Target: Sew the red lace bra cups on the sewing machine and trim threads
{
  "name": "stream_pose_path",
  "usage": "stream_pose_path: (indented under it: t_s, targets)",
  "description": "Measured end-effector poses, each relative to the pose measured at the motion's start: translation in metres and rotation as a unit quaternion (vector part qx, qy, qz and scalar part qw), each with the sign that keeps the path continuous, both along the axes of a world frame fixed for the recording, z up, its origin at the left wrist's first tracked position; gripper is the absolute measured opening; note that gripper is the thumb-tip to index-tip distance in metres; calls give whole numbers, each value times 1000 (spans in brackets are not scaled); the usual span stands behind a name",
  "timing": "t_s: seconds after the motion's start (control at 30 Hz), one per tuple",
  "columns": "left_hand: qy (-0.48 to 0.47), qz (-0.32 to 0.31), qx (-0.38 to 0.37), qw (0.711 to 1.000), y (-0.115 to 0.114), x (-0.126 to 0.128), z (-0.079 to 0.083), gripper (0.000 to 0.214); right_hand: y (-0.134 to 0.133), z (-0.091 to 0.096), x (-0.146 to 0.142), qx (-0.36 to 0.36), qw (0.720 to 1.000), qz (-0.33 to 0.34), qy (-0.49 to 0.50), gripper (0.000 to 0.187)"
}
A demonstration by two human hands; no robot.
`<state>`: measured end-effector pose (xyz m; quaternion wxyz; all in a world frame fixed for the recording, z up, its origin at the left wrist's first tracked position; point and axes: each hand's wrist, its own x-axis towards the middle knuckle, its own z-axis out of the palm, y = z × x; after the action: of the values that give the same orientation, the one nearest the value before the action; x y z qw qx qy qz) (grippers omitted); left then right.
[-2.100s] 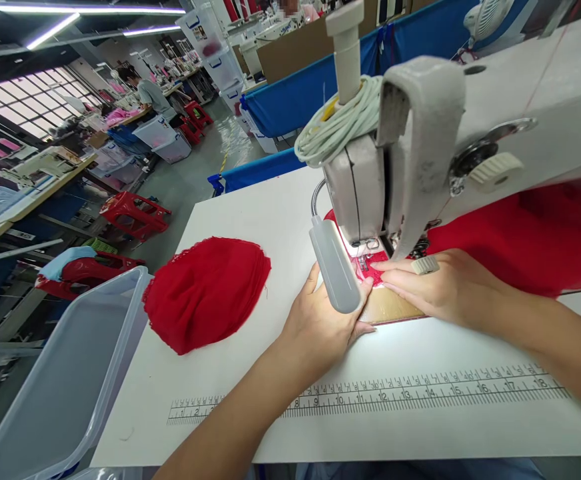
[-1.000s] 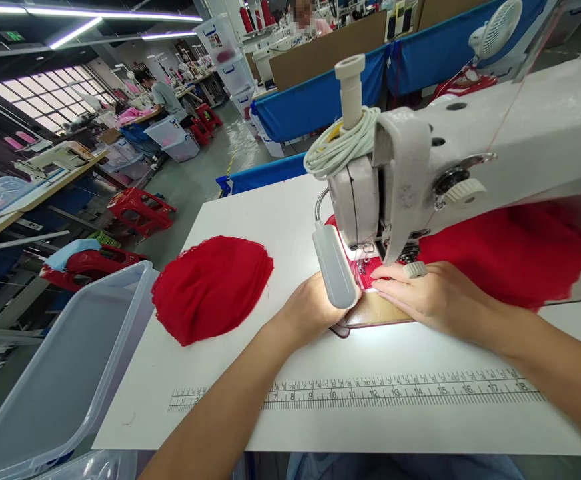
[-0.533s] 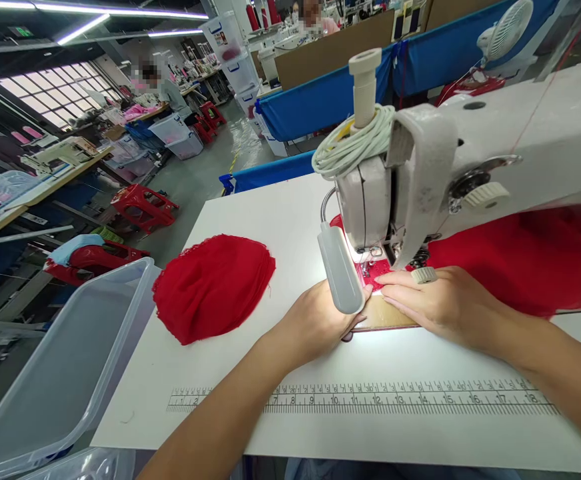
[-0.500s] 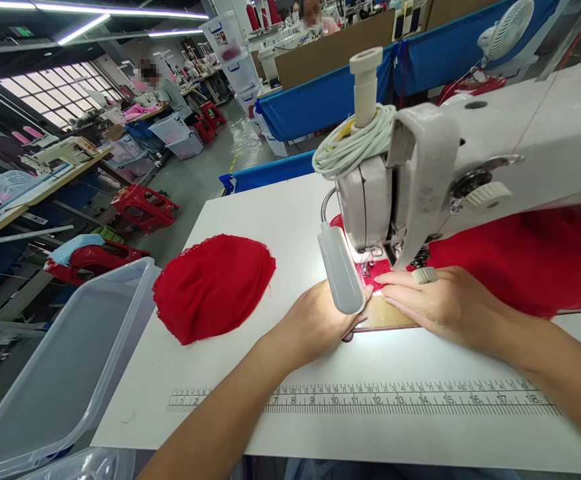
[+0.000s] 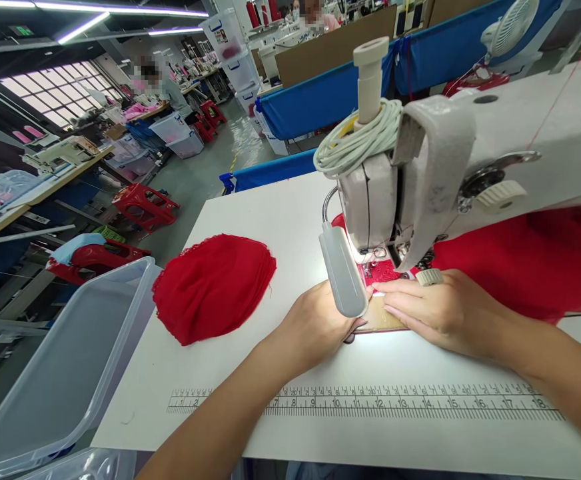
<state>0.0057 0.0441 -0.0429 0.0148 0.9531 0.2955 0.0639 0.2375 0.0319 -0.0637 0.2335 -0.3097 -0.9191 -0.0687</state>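
A white sewing machine (image 5: 450, 160) stands on the white table (image 5: 250, 220). My left hand (image 5: 315, 327) rests just left of the needle, its fingers tucked under the grey lamp (image 5: 343, 280) and hidden. My right hand (image 5: 440, 310) lies flat with fingers stretched out, pressing a small red lace piece (image 5: 388, 273) by the presser foot. A thimble-like ring sits on one right finger. A brown plate (image 5: 383, 319) lies under both hands. A stack of red fabric pieces (image 5: 213, 287) sits to the left.
More red fabric (image 5: 525, 260) is heaped behind the machine arm. A clear plastic bin (image 5: 55, 373) stands off the table's left edge. A printed ruler (image 5: 370, 403) runs along the table front. Other workstations, red stools and people fill the background.
My view has shifted slightly. Both hands stay at the needle; the right hand has edged a little toward me with the lace piece.
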Motion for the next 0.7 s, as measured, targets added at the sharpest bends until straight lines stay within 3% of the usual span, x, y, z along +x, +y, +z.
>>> stream_pose_path:
  t_s: [0.17,0.53,0.7]
  targets:
    - [4,-3,0,1000,0,-2,4,30,1,1,1,-8,1000,-3,-4,32]
    - [-21,-29,57,998,-1,-3,-4,37,1,0,3,0,1000,-12,-10,33]
    - [-25,-39,67,997,0,-5,-7,50,0,1,3,5,1000,-10,-10,33]
